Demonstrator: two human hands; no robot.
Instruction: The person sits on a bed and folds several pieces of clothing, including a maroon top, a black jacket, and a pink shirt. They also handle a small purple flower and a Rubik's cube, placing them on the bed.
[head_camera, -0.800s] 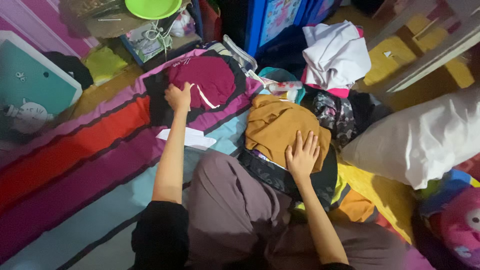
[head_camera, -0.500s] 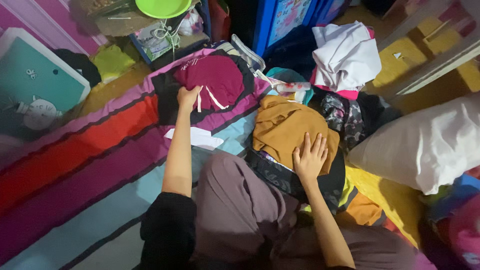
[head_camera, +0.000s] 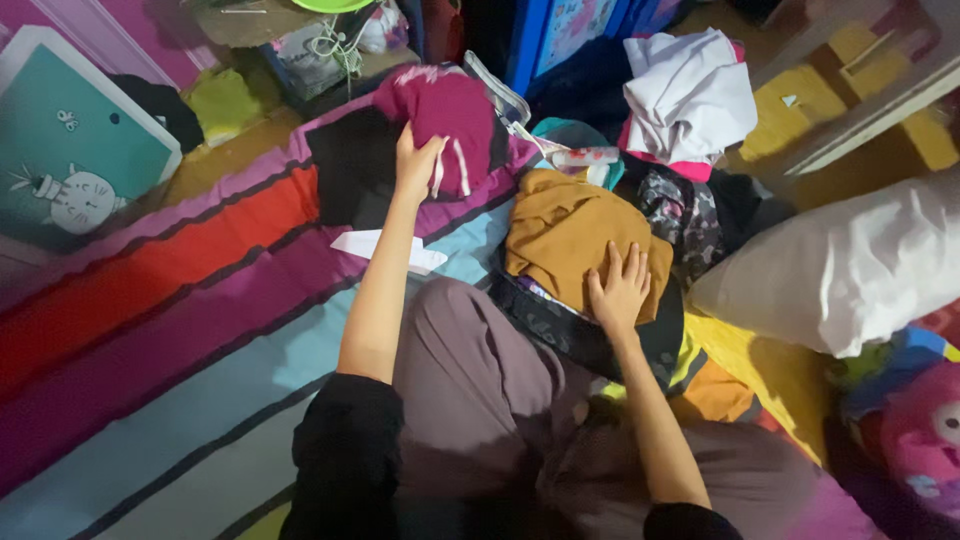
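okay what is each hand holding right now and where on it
Left hand grips the maroon garment at its near edge. Right hand lies flat on the mustard cloth, holding nothing.

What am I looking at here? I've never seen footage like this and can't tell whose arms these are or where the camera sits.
The camera sits on a person's head, looking down at their own bare arms and lap. They sit on a striped blanket strewn with clothes. The left hand grips a maroon garment, lifted off a black cloth. The right hand rests flat on a mustard-brown garment topping a pile. A white pillow lies to the right.
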